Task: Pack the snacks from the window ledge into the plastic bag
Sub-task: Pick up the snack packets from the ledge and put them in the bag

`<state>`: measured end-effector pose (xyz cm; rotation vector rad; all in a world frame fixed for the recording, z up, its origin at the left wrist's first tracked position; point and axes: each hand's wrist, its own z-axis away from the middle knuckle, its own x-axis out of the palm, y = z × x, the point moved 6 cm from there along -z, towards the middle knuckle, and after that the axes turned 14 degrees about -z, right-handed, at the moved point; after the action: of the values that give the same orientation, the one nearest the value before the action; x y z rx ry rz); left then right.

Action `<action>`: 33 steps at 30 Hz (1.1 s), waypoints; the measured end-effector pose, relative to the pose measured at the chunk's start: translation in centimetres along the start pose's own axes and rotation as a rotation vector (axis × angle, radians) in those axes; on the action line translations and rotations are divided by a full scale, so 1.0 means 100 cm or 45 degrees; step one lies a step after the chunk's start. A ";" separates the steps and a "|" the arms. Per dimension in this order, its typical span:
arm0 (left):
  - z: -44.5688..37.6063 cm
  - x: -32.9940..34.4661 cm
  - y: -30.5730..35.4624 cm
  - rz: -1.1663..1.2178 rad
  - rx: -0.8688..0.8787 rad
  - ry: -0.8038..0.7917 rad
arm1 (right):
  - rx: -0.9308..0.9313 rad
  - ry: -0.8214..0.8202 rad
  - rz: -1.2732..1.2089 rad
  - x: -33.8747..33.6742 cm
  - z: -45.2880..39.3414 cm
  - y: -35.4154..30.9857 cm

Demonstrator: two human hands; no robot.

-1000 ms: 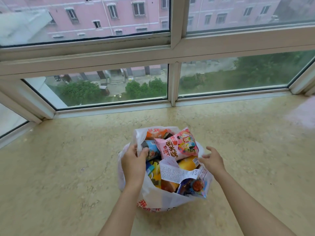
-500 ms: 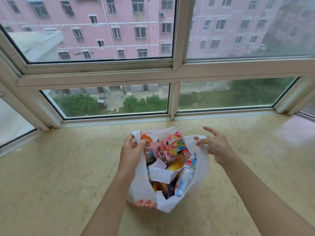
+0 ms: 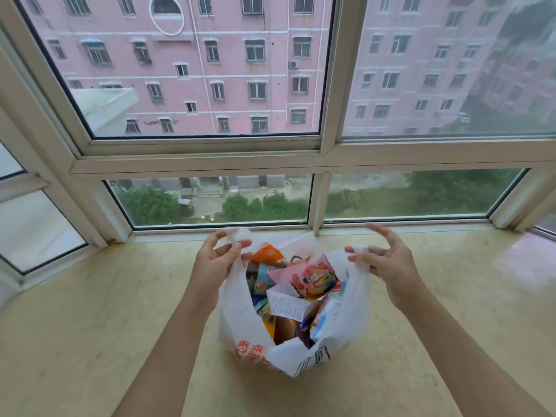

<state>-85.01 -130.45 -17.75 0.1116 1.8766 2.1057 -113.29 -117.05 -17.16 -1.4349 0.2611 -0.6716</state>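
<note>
Behind everything stands a large window (image 3: 328,152) with white frames, and through the glass a pink building (image 3: 228,64) with many small windows shows, with green bushes lower down. Below it runs the window ledge (image 3: 90,326), a wide flat surface of pale yellowish stone with faint veins and a soft shine. Near its middle stands the plastic bag (image 3: 240,323), white and thin, wrinkled, with red print low on its front, and its mouth is held wide apart. Both bare forearms reach forward from the lower edge. The left hand (image 3: 215,260) is closed in a pinch on the left handle of the bag, thumb against the fingers, and lifts it. The right hand (image 3: 388,260) pinches the right handle with thumb and one finger, while its other fingers are spread and curved upward. Inside the bag lie the snacks (image 3: 301,296), many glossy colourful packets; a pink packet (image 3: 313,276) lies on top, and a small white printed paper (image 3: 285,305) is just below it.
</note>
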 end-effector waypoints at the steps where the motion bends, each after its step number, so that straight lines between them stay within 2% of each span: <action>1: 0.001 -0.005 -0.013 -0.018 -0.062 0.042 | 0.027 -0.005 0.016 0.001 0.004 0.009; 5: 0.008 -0.014 -0.042 -0.141 -0.170 0.065 | 0.086 -0.005 0.049 0.007 0.012 0.033; 11: 0.006 -0.015 -0.009 -0.074 -0.052 0.080 | -0.038 0.000 0.037 0.022 0.007 0.008; 16: 0.021 -0.008 -0.001 -0.066 0.041 0.000 | -0.068 0.009 0.058 0.017 0.018 0.007; 22: 0.039 0.005 -0.042 -0.204 -0.060 -0.174 | -0.031 -0.098 0.116 0.022 0.035 0.033; 26: 0.044 0.011 -0.042 -0.218 -0.057 -0.199 | -0.014 -0.159 0.166 0.026 0.043 0.040; 29: 0.043 0.011 -0.043 -0.245 -0.031 -0.159 | 0.010 -0.195 0.204 0.025 0.046 0.043; 33: 0.040 0.009 -0.044 -0.320 0.005 -0.029 | 0.068 -0.126 0.138 0.022 0.045 0.047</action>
<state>-84.05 -126.03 -21.65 -0.0946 1.7792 1.9235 -107.78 -114.63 -20.54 -1.3885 0.2402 -0.5138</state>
